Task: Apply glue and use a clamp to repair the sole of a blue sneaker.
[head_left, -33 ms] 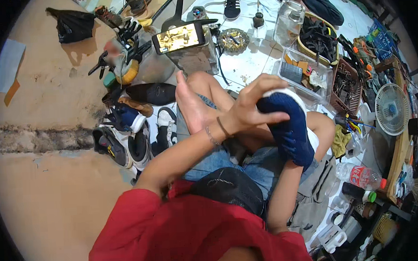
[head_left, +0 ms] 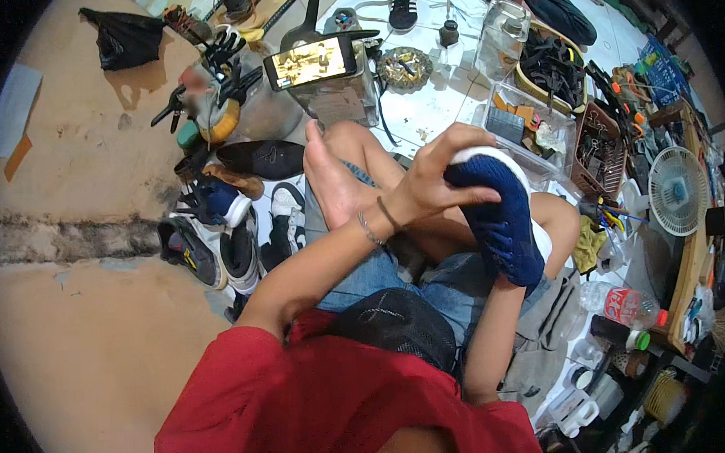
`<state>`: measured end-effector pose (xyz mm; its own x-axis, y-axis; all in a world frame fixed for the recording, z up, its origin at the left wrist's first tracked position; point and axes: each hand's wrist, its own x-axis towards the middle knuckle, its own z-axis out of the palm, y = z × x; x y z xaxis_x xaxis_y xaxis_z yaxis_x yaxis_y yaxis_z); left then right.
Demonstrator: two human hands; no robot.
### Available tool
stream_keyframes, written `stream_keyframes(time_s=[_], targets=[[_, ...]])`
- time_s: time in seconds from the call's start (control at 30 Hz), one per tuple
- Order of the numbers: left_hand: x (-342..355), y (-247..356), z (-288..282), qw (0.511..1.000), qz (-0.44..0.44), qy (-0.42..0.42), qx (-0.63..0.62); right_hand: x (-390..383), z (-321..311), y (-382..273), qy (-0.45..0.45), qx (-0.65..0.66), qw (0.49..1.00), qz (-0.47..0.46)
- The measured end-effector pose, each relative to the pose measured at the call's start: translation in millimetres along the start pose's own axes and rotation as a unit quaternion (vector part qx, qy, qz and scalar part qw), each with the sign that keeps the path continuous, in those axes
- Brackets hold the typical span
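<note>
A dark blue laced shoe (head_left: 506, 219) with a white sole is held up over my lap, toe upward and away from me. My left hand (head_left: 438, 180) wraps round its toe end, the thumb on the upper and the fingers over the front edge. My right forearm (head_left: 497, 330) runs up into the shoe's opening, so the right hand is hidden inside it and its fingers do not show.
Several shoes, a black-and-white sneaker (head_left: 287, 218) among them, lie left of my legs. A phone (head_left: 310, 63) leans ahead. To the right are a clear plastic box (head_left: 531, 164), a brown basket (head_left: 600, 150), a fan (head_left: 678, 189) and a plastic bottle (head_left: 621, 305).
The picture on the phone screen differs. My hands and the blue shoe have hardly moved.
</note>
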<state>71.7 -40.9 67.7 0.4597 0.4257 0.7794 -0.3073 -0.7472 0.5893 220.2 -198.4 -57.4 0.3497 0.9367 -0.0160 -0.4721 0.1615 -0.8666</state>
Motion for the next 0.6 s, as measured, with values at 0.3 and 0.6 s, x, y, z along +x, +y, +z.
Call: stream_keyframes(time_s=[0.3, 0.6], targets=[[-13, -48, -3, 0.976, -0.191, 0.102, -0.011, -82, 59, -85, 0.084, -0.343, 0.935, 0.022], [11, -110, -33, 0.91, -0.386, 0.08, -0.128, -17, 12, -197, 0.147, -0.446, 0.879, -0.087]])
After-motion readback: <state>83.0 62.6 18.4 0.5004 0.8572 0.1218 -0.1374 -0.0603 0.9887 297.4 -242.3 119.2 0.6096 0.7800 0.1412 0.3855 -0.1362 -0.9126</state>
